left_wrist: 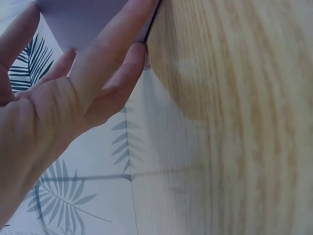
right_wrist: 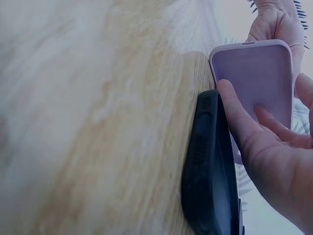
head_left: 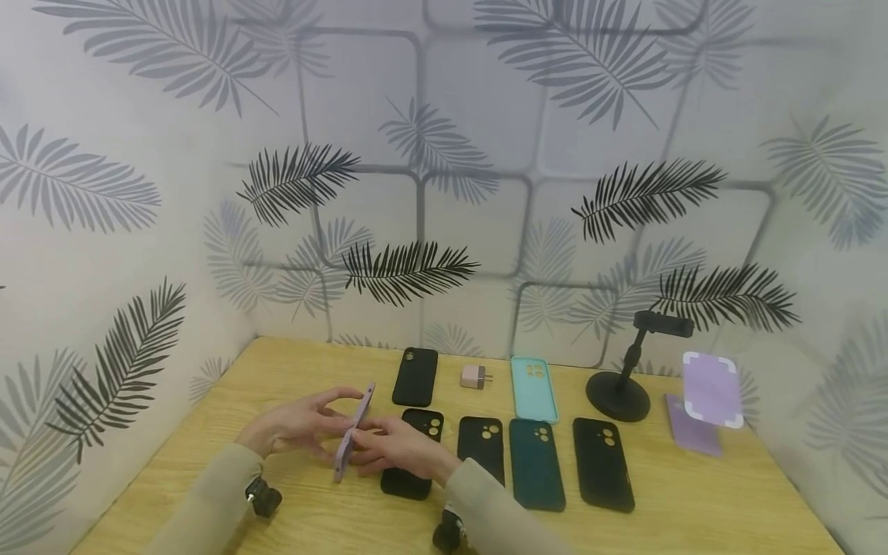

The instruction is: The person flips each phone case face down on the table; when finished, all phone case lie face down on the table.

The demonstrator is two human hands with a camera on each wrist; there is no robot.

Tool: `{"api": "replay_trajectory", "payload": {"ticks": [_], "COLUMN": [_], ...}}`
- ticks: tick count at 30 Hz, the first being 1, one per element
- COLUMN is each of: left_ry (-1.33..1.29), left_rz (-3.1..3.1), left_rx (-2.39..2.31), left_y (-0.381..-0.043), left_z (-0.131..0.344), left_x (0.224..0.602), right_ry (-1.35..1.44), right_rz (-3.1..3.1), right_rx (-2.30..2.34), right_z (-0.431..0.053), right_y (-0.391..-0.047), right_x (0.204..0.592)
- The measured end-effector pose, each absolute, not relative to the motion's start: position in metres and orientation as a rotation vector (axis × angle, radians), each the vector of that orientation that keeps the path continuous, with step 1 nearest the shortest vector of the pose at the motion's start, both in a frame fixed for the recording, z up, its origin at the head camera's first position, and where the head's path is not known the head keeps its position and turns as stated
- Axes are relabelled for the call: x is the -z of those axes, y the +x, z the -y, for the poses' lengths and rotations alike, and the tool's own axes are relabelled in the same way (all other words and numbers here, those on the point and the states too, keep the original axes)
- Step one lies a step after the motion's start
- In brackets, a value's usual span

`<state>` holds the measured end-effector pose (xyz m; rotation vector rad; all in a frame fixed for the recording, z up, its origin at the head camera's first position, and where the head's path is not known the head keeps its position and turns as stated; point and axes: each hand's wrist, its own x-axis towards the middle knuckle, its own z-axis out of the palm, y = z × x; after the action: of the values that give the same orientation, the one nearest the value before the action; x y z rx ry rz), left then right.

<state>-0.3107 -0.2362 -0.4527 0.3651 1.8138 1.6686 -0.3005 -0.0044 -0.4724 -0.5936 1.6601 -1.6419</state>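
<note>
A light purple phone case stands tilted on its edge between both hands at the left of the table. My left hand grips it from the left, with fingers spread over its outer face, as the left wrist view shows. From the other side my right hand holds it, two fingers against the hollow inner face and the thumb near the rim. Just below the right hand lies a black phone case, partly hidden by that hand; it shows edge-on in the right wrist view.
Further black cases, a dark teal case and a light turquoise case lie on the wooden table. A pink charger plug sits behind. At right are a black phone stand and a purple panel with white corners.
</note>
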Motion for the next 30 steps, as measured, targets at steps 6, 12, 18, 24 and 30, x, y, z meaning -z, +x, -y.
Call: {"api": "replay_trajectory", "payload": {"ticks": [6,12,18,24,30], "left_ry": [0.358,0.286,0.238,0.205,0.223], "left_rz": [-1.809,-1.91,-2.015,-2.109,-2.134], "left_rx": [-1.66,-1.619,-1.554,-1.527,-1.51], "left_y": [-0.311,-0.311,-0.31,-0.307,-0.305], "left_z": [0.237,0.235,0.232,0.234,0.242], "left_x": [0.456,0.457,0.456,0.456,0.456], "right_ry": [-0.558,-0.57,-0.478,-0.413,-0.425], "right_rz": [-1.678,-1.762,-1.883,-1.971,-1.992], "right_rx": [1.693,1.761,1.817,1.839,1.813], "right_z": [0.005,0.004,0.002,-0.001,-0.003], "right_y": [-0.3,-0.3,-0.299,-0.299,-0.298], "right_x": [0.475,0.474,0.472,0.474,0.477]}}
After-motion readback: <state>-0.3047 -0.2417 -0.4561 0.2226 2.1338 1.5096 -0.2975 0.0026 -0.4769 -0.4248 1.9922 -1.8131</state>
